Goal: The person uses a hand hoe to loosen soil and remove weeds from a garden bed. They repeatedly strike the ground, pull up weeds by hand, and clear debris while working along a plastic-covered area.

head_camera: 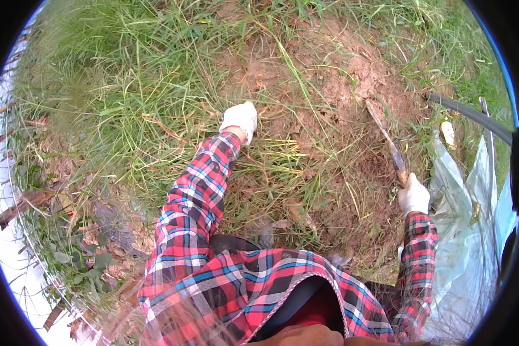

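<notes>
My left hand [240, 119], in a white glove, is curled low at the edge of the green grass [155, 91]. Its fingers are turned away from view, so whether stems are caught in them does not show. On the right, my right hand [414, 195], also gloved in white, grips the wooden handle of a long, narrow, muddy bladed hand tool [387, 140]. The tool's far end points up and left, against or just above the bare brown soil [350, 73]. Loose cut or pulled grass [277, 162] lies between my hands, partly yellowed.
Translucent plastic sheeting [454, 242] hangs along the right side, beside a dark pipe or hose [471, 113] and a thin upright rod [491, 147]. Leafy plants [86, 264] and a broken branch [21, 205] are at the lower left, near pale sheeting [0, 181].
</notes>
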The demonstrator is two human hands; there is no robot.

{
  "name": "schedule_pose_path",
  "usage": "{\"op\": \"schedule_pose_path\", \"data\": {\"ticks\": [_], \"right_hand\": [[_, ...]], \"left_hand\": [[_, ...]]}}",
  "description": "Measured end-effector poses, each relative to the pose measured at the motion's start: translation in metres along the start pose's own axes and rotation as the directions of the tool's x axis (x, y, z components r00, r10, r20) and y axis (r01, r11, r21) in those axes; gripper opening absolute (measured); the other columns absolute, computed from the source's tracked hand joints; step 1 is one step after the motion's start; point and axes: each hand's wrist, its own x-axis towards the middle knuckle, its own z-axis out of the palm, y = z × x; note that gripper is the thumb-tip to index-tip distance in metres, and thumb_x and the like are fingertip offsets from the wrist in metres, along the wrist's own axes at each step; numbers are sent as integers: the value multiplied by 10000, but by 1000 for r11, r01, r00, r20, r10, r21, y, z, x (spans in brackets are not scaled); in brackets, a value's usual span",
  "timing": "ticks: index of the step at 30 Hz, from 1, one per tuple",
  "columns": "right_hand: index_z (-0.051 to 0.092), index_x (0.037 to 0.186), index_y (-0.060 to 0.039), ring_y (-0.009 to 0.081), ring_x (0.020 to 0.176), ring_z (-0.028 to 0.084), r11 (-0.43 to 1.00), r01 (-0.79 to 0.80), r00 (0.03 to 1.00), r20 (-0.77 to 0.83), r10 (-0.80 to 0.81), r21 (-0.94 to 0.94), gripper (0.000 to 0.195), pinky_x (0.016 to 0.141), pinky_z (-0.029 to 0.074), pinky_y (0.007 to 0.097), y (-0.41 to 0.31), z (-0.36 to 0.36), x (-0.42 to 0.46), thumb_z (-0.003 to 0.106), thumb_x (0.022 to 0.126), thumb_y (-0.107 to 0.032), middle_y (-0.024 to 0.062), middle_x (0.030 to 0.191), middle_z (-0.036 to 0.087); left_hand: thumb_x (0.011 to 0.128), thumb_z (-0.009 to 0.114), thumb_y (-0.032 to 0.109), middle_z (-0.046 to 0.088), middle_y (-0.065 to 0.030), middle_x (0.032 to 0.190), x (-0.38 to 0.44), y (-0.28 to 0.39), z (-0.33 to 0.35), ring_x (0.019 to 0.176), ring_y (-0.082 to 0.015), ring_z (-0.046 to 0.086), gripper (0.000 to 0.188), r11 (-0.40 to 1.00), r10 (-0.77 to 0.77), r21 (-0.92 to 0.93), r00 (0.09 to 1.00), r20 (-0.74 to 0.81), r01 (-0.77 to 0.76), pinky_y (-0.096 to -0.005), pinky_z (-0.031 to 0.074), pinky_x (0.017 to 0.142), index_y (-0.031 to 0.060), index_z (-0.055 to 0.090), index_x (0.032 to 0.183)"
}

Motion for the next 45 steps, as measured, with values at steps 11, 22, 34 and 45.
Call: {"op": "schedule_pose_path", "data": {"ticks": [11, 22, 34, 45], "right_hand": [[583, 1063, -44, 79, 629, 566, 76, -246, 968, 250, -37, 966, 329, 532, 484, 252, -88, -42, -48, 732, 829, -222, 9, 749, 582], [606, 1145, -1, 156, 785, 619, 243, -370, 874, 425, -238, 897, 442, 713, 517, 303, -220, 65, -19, 750, 789, -219, 81, 929, 671], [597, 994, -47, 94, 513, 514, 5, -395, 888, 383, -255, 919, 202, 484, 468, 281, -208, 6, 4, 689, 842, -143, 6, 723, 592], [654, 1003, -6, 95, 754, 570, 194, -397, 870, 435, -230, 897, 296, 703, 485, 280, -158, 112, -74, 761, 780, -169, 15, 850, 653]], "left_hand": [[842, 553, 198, 698, -171, 857, -2, -16, 29, 806, -352, 684, 217, 990, 140, 16, 989, -44, -139, -431, 546, 719, 33, 651, 944], [857, 530, 153, 695, -175, 829, -2, -11, 7, 767, -344, 688, 155, 963, 230, 151, 973, -29, -223, -429, 546, 678, 56, 641, 904], [846, 552, 144, 683, -147, 793, -12, -8, 1, 750, -321, 683, 104, 959, 257, 141, 965, -60, -246, -418, 532, 659, 65, 585, 905], [848, 541, 137, 586, -109, 1189, -47, -25, -48, 1108, -291, 562, 308, 924, 305, 294, 936, -178, -245, -437, 420, 905, 137, 606, 1149]]}}
